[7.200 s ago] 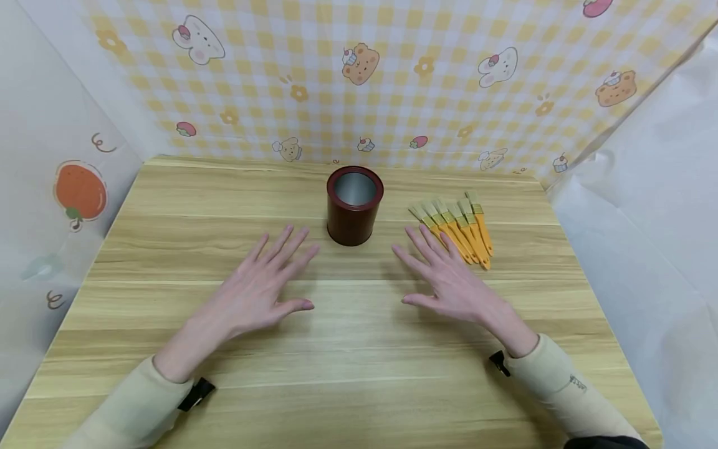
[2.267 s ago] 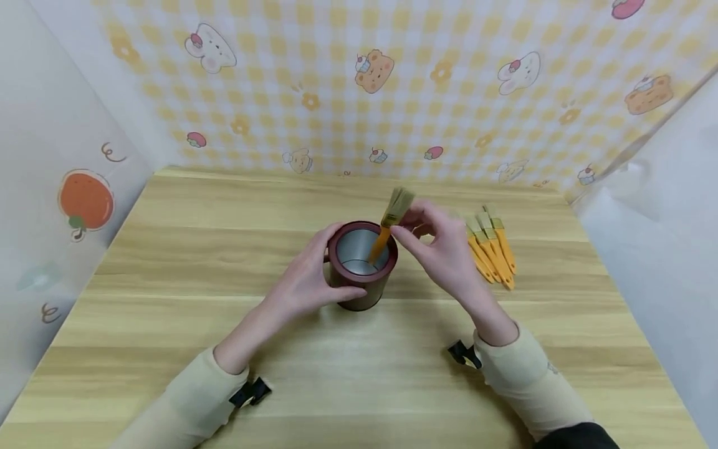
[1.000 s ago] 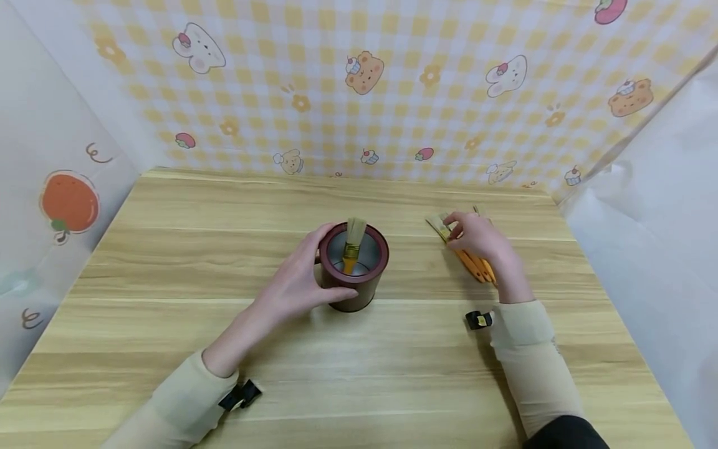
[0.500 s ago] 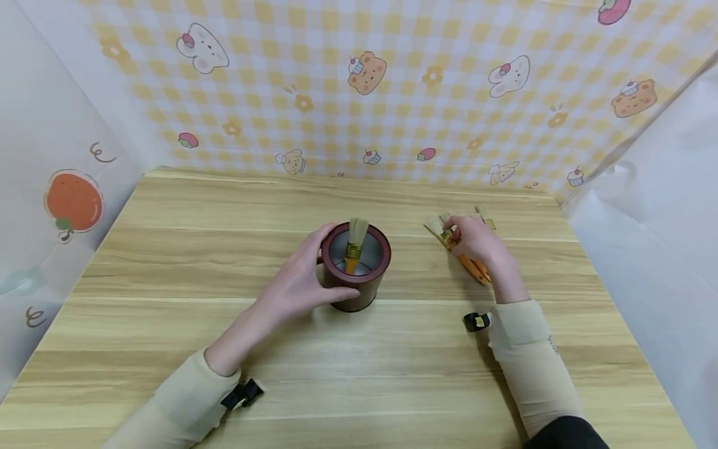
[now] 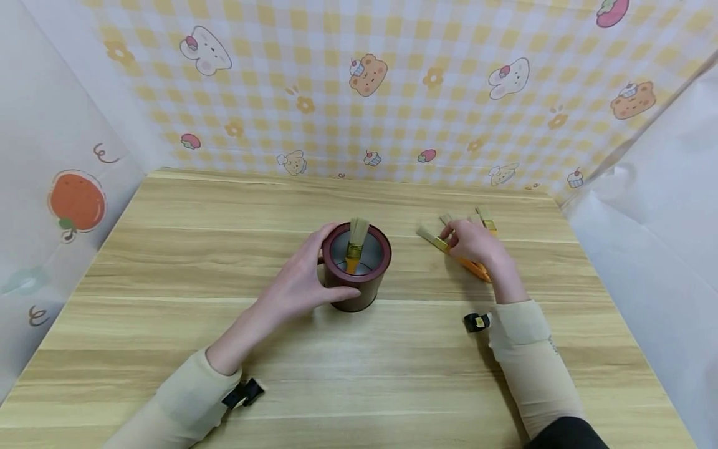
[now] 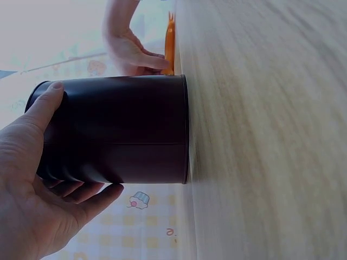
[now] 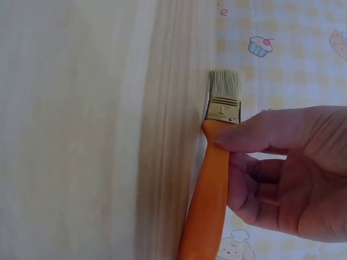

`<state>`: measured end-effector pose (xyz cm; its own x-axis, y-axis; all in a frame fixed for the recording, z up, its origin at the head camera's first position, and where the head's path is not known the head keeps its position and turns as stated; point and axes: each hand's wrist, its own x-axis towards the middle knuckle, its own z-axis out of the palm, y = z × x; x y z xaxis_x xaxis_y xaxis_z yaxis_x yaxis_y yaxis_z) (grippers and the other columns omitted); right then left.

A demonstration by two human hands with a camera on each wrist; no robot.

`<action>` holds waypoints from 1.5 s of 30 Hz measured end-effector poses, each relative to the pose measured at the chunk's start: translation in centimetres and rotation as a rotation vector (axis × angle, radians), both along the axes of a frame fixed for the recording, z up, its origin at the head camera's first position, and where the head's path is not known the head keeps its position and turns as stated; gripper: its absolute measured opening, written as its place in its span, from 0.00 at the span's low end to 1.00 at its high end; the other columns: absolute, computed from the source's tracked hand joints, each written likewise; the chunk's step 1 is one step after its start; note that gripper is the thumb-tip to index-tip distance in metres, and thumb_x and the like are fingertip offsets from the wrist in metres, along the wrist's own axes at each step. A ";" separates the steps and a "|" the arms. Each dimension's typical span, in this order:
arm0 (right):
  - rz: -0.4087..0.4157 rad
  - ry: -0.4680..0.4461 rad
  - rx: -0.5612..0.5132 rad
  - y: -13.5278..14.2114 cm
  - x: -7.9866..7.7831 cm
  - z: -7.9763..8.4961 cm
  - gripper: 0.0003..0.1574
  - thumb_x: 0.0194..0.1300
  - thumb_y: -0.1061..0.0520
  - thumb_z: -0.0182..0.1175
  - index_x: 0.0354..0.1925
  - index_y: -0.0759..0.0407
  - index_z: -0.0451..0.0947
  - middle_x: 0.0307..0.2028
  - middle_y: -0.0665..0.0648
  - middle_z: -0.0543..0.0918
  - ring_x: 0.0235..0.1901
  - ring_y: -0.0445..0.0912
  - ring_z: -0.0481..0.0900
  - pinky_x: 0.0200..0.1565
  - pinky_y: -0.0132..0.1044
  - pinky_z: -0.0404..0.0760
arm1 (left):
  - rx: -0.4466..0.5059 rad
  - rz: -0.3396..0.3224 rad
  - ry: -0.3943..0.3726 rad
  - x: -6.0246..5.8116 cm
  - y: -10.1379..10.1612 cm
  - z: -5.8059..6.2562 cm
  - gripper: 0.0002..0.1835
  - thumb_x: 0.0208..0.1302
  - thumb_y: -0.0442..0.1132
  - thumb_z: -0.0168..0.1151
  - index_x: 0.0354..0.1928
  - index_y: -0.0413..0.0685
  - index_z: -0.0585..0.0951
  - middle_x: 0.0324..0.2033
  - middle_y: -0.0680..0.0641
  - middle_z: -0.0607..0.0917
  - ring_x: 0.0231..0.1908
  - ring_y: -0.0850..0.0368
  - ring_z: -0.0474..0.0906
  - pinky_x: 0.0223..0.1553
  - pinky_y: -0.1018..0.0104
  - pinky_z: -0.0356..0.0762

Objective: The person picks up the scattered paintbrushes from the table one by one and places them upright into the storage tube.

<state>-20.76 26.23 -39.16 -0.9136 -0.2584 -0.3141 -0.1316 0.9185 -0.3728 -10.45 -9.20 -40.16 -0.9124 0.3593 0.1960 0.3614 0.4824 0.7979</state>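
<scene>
A dark red cylindrical can (image 5: 371,290) stands upright on the table, its round top opening showing a metallic inside. My left hand (image 5: 291,284) holds it from the left, thumb in front and fingers round the far side, as the left wrist view (image 6: 122,130) also shows. Inside the can leans a paintbrush (image 5: 356,242), bristles up. To the right, my right hand (image 5: 477,242) pinches another paintbrush (image 7: 211,179) between thumb and fingers at the handle's neck, low over the table; whether it touches the wood I cannot tell. Its pale bristles point left and away.
Beneath and beyond the right hand lie more orange-handled paintbrushes (image 5: 486,221), partly hidden. A yellow checked backdrop (image 5: 314,75) rises behind the wooden table (image 5: 348,368). White sheets (image 5: 645,249) border both sides.
Earlier, a brush was put into the can, which had been brought nearer. Then the right hand went back to the brushes; in the last half second its pinched brush shifted slightly left. Left hand steady.
</scene>
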 end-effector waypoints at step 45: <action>0.028 0.489 -1.194 -9.4 8.6 6.7 0.14 0.66 0.73 0.62 0.49 0.65 0.76 0.38 0.51 0.87 0.36 0.44 0.89 0.40 0.36 0.89 | 0.006 -0.001 -0.010 0.0 0.1 0.3 0.58 0.48 0.55 0.84 0.78 0.66 0.57 0.69 0.55 0.72 0.67 0.56 0.73 0.66 0.51 0.78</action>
<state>-12.14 16.79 -32.43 -0.8573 -0.1662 0.4873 -0.5004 0.0463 -0.8646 -10.43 -9.14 -39.90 -0.9139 0.3593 0.1890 0.3539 0.4771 0.8044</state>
